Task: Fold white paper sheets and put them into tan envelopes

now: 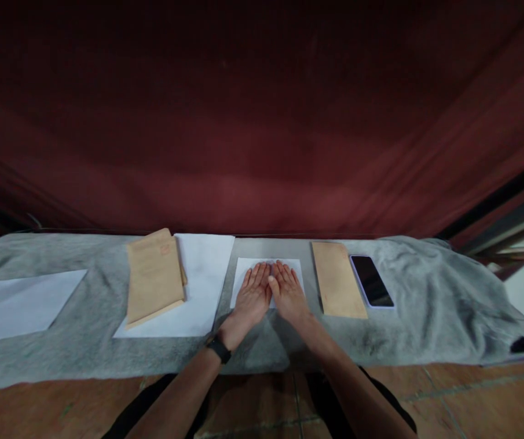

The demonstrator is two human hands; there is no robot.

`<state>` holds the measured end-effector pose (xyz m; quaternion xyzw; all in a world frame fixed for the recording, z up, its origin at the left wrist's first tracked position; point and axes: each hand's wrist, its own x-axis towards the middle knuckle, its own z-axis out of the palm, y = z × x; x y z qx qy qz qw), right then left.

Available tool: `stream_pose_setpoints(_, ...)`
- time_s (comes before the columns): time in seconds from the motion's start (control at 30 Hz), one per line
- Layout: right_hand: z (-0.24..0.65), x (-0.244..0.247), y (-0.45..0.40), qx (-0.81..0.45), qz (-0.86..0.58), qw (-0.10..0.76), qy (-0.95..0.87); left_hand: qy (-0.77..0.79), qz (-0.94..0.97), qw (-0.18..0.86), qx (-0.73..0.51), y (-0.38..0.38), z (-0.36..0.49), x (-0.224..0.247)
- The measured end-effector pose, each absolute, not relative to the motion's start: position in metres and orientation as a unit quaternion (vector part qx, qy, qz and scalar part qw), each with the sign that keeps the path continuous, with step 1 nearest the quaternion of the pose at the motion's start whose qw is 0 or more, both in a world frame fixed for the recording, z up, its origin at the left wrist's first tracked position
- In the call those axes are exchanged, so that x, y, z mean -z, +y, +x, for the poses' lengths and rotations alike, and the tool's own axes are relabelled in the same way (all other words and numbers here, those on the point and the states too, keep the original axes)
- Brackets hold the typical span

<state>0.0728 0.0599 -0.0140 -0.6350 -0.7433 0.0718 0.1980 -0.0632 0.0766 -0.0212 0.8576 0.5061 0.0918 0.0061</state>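
A small white sheet of paper (242,268) lies in front of me on the grey cloth, partly covered by both hands. My left hand (253,292) rests flat on its left half, fingers stretched forward, a dark watch on that wrist. Beside it my right hand (287,292) presses flat on the right half, with its thumb touching the left hand. Neither hand grips anything. Just to the right is a brown envelope (339,280). Left of the hands, several brown envelopes (155,280) are stacked on larger white paper (205,274).
A phone (372,281) with a pale purple edge lies right of the single envelope. Another white sheet (22,302) is at the far left. The grey cloth (435,305) is wrinkled at the right. A dark red surface (262,152) rises behind; tiled floor (463,396) shows below.
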Motion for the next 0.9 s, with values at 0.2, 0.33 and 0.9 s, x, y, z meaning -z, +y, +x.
stream_pose_setpoints(0.2,0.068,0.025,0.068,-0.052,-0.638,0.174,-0.749,0.525,0.848,0.003,-0.068,0.090,-0.065,0.026)
stream_pose_setpoints(0.33,0.068,0.027,0.072,-0.029,-0.647,0.160,-0.745,0.540,0.839,-0.004,-0.075,0.094,-0.064,0.024)
stream_pose_setpoints(0.9,0.076,0.048,0.079,0.049,-0.696,0.202,-0.688,0.588,0.801,-0.029,-0.106,0.097,-0.070,0.030)
